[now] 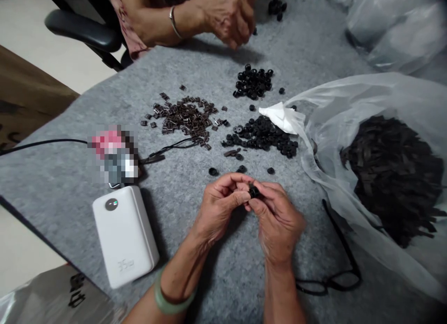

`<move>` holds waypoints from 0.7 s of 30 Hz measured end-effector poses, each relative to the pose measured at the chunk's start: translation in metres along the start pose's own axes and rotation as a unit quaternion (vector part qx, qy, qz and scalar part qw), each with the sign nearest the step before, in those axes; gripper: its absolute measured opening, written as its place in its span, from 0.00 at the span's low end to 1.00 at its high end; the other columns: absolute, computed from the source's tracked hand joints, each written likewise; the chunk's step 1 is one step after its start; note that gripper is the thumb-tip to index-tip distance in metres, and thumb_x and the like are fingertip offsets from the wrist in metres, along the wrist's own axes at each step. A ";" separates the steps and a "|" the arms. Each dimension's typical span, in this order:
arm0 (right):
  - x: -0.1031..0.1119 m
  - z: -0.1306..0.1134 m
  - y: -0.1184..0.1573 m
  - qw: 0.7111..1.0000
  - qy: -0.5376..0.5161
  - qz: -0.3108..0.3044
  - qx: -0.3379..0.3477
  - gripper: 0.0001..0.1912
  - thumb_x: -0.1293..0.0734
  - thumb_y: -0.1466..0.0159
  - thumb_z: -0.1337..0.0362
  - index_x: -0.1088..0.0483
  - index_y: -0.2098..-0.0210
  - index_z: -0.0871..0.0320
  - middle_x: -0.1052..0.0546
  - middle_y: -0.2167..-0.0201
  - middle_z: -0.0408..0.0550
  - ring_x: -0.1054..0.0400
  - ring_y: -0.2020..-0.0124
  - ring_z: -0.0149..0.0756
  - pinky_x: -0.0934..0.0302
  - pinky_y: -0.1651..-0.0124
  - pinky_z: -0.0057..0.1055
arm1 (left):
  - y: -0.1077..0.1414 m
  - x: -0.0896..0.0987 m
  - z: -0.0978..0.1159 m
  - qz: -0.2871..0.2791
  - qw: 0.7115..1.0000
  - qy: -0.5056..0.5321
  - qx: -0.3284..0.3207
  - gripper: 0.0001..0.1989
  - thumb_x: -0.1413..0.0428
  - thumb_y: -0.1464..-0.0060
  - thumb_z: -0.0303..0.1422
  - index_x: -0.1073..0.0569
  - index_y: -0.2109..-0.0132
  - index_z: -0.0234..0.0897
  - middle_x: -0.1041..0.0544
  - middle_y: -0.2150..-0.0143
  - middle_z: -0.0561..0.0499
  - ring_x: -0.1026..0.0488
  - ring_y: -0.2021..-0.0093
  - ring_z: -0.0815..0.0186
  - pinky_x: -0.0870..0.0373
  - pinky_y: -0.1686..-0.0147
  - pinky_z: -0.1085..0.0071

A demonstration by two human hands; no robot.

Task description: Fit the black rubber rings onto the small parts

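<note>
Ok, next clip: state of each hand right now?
Left hand: closed, pinching a small black piece.
Right hand: closed, gripping the same piece from the other side.

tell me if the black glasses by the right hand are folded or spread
Spread: one temple arm of the black glasses stretches away from the frame towards the plastic bag.

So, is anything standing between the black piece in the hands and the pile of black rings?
Only a few loose black rings on the grey felt lie between the black piece, pinched by the left hand and right hand, and the pile of black rings.
</note>
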State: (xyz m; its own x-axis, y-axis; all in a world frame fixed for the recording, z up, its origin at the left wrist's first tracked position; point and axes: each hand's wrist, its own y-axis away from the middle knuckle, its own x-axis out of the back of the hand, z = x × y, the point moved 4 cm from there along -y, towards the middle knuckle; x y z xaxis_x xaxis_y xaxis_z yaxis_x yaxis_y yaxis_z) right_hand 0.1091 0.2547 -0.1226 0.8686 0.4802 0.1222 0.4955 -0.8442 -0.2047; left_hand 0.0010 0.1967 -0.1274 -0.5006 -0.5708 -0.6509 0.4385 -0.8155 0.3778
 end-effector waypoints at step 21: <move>-0.004 -0.022 -0.003 0.992 0.105 -0.007 0.062 0.15 0.35 0.31 0.68 0.24 0.47 0.51 0.25 0.57 0.45 0.27 0.55 0.24 0.26 0.56 0.21 | 0.004 0.000 0.001 -0.006 1.000 -0.004 0.025 0.14 0.28 0.54 0.36 0.22 0.70 0.30 0.26 0.78 0.53 0.31 0.78 0.76 0.32 0.76 0.80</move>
State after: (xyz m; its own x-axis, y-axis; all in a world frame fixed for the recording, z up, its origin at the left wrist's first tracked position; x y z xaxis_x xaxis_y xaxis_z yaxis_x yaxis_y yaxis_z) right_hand 0.1038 0.2502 -0.1014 0.8481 0.4194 0.3237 0.5150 -0.7960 -0.3180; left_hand 0.0021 0.1935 -0.1258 -0.5122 -0.5617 -0.6497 0.3955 -0.8258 0.4021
